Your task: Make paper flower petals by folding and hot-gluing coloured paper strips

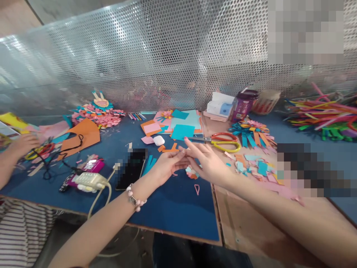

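Note:
My left hand [169, 165] and my right hand [209, 160] meet at their fingertips above the blue table [181, 208]. Both are closed in a pinch, and whatever lies between the fingers is too small or hidden to make out. One finger of my right hand points upward, away from the pinch. Just under the hands sits a small cluster of paper pieces [192, 172], partly covered. A pink folded paper loop [197, 189] lies closer to me. Behind my right hand rest scissors [223, 139] with red and yellow handles. Orange paper strips [171, 149] lie beyond my left hand.
A phone [132, 169] and a power strip [90, 180] with a cable lie left. Teal paper squares [182, 132], a white case [159, 140], a purple cup [245, 104] and paper scraps [262, 167] are around. A co-worker's hand [25, 143] is at far left.

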The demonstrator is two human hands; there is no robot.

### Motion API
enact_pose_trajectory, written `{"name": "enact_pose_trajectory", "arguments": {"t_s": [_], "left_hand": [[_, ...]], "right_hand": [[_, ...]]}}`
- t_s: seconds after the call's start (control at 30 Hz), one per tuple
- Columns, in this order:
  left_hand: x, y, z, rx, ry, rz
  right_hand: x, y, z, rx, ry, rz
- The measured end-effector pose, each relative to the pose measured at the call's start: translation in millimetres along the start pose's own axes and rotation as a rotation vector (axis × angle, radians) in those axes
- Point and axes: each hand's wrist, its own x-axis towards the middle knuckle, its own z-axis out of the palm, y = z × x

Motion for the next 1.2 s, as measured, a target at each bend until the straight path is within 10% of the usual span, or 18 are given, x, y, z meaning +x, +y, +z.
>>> {"name": "enact_pose_trajectory", "arguments": {"t_s": [0.3,0.9,1.2], "left_hand": [[3,5,-6.2,0.041,0.068,0.000],[-5,12,4.7,-0.099,-0.372,-0.112],[5,27,-15.2,0.067,0.171,0.340]], "right_hand": [[4,7,-23,0.227,-0.081,0.222],[6,5,-19,0.234,0.151,0.054],[27,11,-74,0.160,0.247,0.288]]}}
